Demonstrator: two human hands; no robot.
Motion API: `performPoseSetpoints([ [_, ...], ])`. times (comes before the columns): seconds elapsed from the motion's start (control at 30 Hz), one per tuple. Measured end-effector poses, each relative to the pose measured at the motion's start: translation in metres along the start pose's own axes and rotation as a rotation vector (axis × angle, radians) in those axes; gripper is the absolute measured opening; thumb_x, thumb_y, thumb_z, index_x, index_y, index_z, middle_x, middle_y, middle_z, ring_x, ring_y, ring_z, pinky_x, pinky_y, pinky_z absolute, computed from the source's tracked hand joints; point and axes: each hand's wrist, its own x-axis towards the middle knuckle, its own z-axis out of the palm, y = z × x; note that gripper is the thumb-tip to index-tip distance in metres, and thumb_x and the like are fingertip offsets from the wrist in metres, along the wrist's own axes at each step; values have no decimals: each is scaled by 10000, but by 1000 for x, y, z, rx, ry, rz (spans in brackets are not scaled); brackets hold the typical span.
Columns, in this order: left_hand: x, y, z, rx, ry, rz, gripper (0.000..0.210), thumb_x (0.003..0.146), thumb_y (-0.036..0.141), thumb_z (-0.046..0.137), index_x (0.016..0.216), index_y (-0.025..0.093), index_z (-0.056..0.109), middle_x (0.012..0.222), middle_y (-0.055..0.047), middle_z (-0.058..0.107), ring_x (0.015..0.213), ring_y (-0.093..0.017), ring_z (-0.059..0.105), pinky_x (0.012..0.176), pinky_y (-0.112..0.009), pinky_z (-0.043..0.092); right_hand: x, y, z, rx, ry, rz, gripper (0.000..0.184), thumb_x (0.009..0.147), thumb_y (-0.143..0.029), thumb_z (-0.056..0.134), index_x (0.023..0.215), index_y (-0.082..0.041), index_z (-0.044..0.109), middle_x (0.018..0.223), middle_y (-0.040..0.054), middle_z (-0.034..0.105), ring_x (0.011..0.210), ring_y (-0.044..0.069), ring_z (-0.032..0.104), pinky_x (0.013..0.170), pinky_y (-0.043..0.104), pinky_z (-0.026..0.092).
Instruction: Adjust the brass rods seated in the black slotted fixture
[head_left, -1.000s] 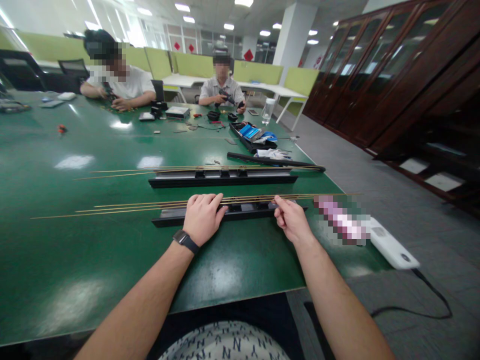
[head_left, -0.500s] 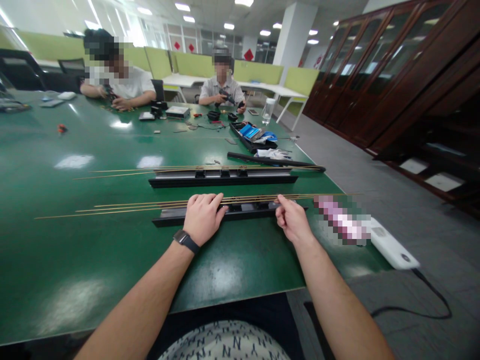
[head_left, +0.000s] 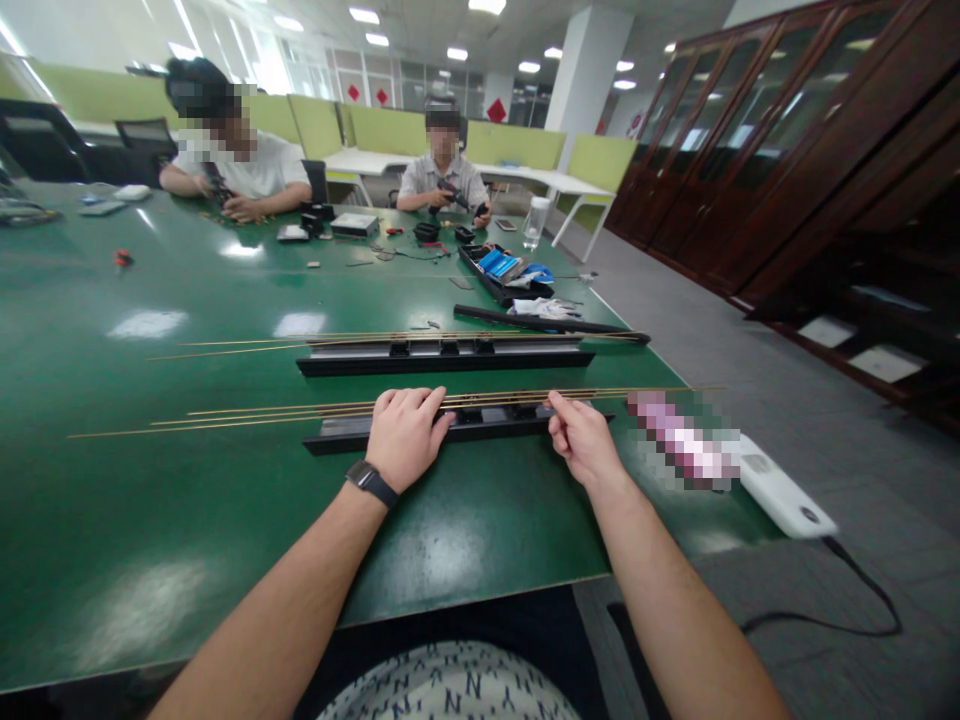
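My left hand (head_left: 406,428) lies over the near black rail (head_left: 491,430), its fingers curled across the top and the thumb on the front side, gripping it. Several thin brass-coloured rods (head_left: 247,412) run lengthwise along this rail and stick out past its left end. At the rail's right part, my right hand (head_left: 583,438) is closed in a pinch on a thin rod, thumb and index finger together at its surface. The fingertips of the left hand are hidden behind the rail.
A second black rail (head_left: 450,364) with thin rods lies farther back. Behind it are a black tube (head_left: 547,323), gloves (head_left: 546,308) and a tray of blue packets (head_left: 504,266). A white power bank-like device (head_left: 784,490) with a cable sits at the right edge. Two people work across the table.
My right hand has shifted very slightly to the left along the rail. The left hand, the rail and the rods look the same.
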Motion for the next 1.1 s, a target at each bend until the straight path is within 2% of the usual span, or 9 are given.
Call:
performPoseSetpoints([
  [0.33,0,0,1,3,6,10,359,1014,417,525,1281,214,656,1169,-112,736,1072,-298,655,975,-472,396,1,1,0,68,48,2,405,709,-498,864,802,-163,656,464,-47,560,282,54,366,262,161,200],
  [0.7,0,0,0,-5,1,0,364,1014,416,516,1288,221,655,1177,-118,735,1078,-298,654,982,-479,399,1,0,-1,1,-2,1,457,700,-541,869,822,-147,673,492,-32,586,293,51,386,262,158,190],
  [1.1,0,-1,0,-7,-5,4,364,1014,419,513,1287,224,654,1170,-118,735,1076,-300,651,980,-481,404,-1,0,1,49,35,-10,368,733,-474,842,814,-156,675,478,-44,563,286,53,366,259,162,202],
])
